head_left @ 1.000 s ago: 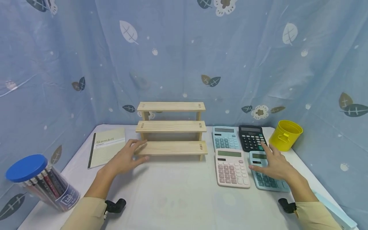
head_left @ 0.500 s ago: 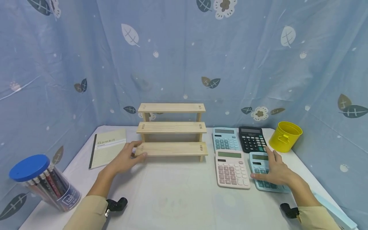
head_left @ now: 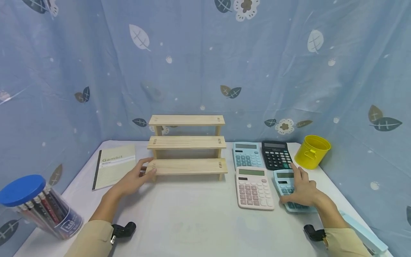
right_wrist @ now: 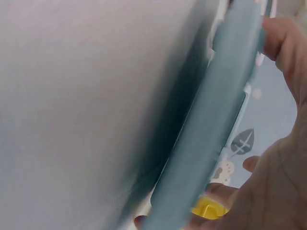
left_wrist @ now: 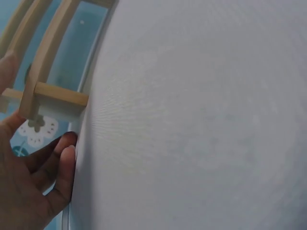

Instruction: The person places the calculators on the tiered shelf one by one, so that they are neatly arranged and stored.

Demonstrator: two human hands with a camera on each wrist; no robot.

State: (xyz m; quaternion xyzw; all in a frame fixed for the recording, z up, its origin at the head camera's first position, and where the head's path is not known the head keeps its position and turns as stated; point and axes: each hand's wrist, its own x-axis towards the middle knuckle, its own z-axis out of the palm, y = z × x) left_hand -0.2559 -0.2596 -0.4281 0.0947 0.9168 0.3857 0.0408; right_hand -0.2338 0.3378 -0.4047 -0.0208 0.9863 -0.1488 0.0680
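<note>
A light wooden three-step shelf [head_left: 186, 166] stands in the middle of the table. My left hand [head_left: 131, 180] pinches the left end of its lowest board, thumb over the top; in the left wrist view the other fingers curl beneath that board [left_wrist: 52, 52]. To the right lies a light blue calculator [head_left: 285, 175] with a grey display, partly covered by my right hand [head_left: 304, 192]. The right hand grips it across, thumb at the left edge and fingers at the far right side. In the right wrist view the calculator's edge [right_wrist: 206, 115] throws a dark shadow on the table.
Beside the held calculator are a pink calculator [head_left: 254, 188], another blue calculator [head_left: 247, 155] and a black calculator [head_left: 276, 155]. A yellow bucket [head_left: 312, 152] stands behind. At left are a notebook [head_left: 115, 167] and a pencil jar [head_left: 48, 210]. A pale blue object [head_left: 364, 233] lies front right.
My right thumb has come down against the blue calculator's left edge, and the fingers have closed round it. The left thumb has risen onto the lowest board. The head view has shifted slightly.
</note>
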